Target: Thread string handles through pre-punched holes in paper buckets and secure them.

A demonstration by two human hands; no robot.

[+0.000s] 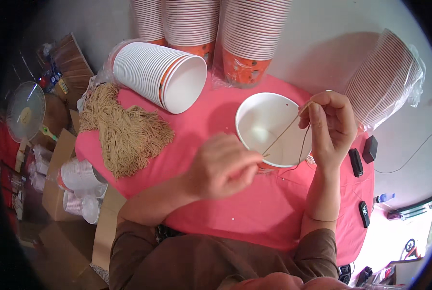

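Pinched between the thumb and fingers of my right hand (328, 123) is a thin tan string (286, 130), held up above the right side of a round white paper bucket (257, 112). One strand slants down to the fingertips of my left hand (225, 166), closed at the bucket's near rim and somewhat blurred. A darker strand (303, 145) hangs from the right hand past the rim. The bucket stands open side up, and a bit of orange shows on its outer wall. On the left of the table lies a thick bundle of tan strings (129, 133).
Nested white-and-orange buckets (150, 72) lie sideways behind the string bundle. Tall bucket stacks (250, 43) stand at the back, and a plastic-wrapped stack (383, 79) leans at right. Small black objects (356, 162) rest near the pink-covered table's (216, 217) right edge. Cardboard boxes (63, 169) stand left.
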